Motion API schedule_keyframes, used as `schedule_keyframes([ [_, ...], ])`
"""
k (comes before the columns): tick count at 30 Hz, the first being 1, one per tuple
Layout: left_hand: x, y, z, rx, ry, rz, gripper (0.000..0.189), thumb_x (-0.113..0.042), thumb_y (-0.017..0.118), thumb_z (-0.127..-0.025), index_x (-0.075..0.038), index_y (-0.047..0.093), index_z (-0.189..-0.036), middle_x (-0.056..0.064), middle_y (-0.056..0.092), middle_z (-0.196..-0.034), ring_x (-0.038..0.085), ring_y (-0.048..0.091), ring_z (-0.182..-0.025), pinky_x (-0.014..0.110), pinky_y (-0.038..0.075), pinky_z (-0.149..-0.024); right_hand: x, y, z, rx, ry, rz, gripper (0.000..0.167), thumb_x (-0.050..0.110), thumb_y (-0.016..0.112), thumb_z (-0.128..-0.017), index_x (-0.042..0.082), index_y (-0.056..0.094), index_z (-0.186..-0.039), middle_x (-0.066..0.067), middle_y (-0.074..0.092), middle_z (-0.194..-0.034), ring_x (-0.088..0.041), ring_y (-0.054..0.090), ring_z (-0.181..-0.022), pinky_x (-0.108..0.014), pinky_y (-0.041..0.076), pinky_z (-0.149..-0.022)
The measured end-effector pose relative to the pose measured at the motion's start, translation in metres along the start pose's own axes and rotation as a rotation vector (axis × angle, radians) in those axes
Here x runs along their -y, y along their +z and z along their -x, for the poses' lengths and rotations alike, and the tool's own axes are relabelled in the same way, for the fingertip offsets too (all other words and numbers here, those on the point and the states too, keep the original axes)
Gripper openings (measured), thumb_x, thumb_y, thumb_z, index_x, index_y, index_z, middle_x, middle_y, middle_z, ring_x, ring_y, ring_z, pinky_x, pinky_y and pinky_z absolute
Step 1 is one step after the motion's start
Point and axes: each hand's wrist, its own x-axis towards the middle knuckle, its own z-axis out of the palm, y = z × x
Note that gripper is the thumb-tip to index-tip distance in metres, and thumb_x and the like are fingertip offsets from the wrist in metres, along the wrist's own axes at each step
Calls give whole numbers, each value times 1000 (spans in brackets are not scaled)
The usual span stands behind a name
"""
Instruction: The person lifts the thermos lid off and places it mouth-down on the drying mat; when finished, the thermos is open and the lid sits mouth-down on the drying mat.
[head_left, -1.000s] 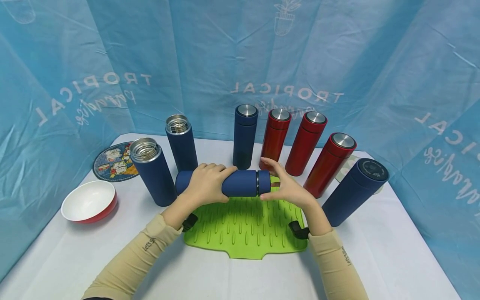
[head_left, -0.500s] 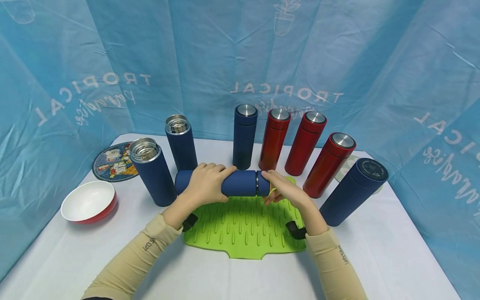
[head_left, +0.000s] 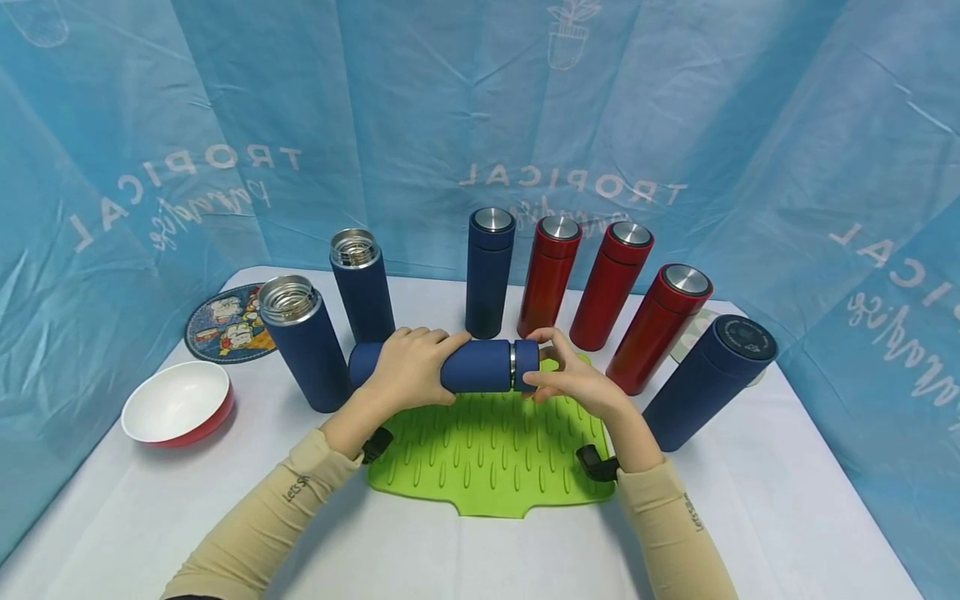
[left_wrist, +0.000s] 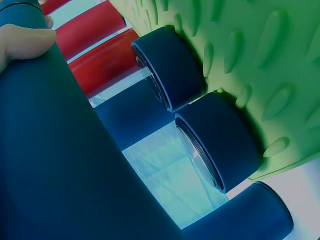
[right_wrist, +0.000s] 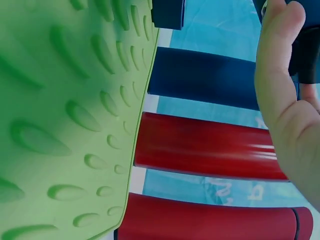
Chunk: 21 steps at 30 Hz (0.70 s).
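A navy thermos [head_left: 477, 367] lies level above the green ridged mat [head_left: 491, 450]. My left hand [head_left: 414, 367] grips its body from above, fingers over the far side and thumb below. At the thermos's right end, my right hand [head_left: 576, 382] pinches the navy cap [head_left: 528, 367] between thumb and fingers; a silver ring shows between cap and body. In the left wrist view, two loose navy caps, a farther cap [left_wrist: 172, 67] and a nearer cap [left_wrist: 220, 142], sit on the mat's far part. The held thermos hides them from the head view.
Two uncapped navy thermoses [head_left: 307, 350] stand at the left, near a white-and-red bowl [head_left: 178, 402] and a patterned round mat [head_left: 231, 325]. Behind stand a capped navy thermos [head_left: 489, 283] and three red thermoses [head_left: 551, 283]. Another navy thermos [head_left: 705, 387] stands right.
The right hand turned at the cap, thumb coming up over it, then turned back to pinch it with thumb in front. The left hand keeps its grip, and the thermos stays nearly in place.
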Motion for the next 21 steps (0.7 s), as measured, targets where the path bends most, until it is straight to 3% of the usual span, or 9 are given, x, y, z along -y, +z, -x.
schedule_keyframes([
  [2,0,0,0,5,-4,9,85,-44,83,-57,-22,50,-133,7,63,-113,27,60,-99,45,45,-86,-1,0,0,-2,-35,16,58,13,62,-84,20,27,-130,-20,31,-128,-42,53,-101,-53,48,-82],
  [4,0,-1,0,13,-7,19,86,-44,82,-58,-21,50,-133,7,63,-114,27,59,-100,45,45,-86,-2,-1,0,-4,-63,31,62,10,64,-81,19,27,-130,-18,30,-129,-36,51,-104,-51,48,-83],
  [12,2,-3,2,41,-26,117,86,-41,81,-59,-23,48,-135,8,63,-113,27,60,-98,45,46,-83,1,-3,5,3,-138,55,69,1,70,-75,19,30,-129,-13,26,-136,-37,44,-113,-40,49,-85],
  [21,9,-4,4,-5,-66,195,85,-40,80,-59,-22,48,-135,7,63,-111,28,61,-93,45,47,-78,3,-9,9,-41,-212,-14,66,-3,68,-75,20,32,-125,-13,27,-134,-35,46,-111,-37,50,-82],
])
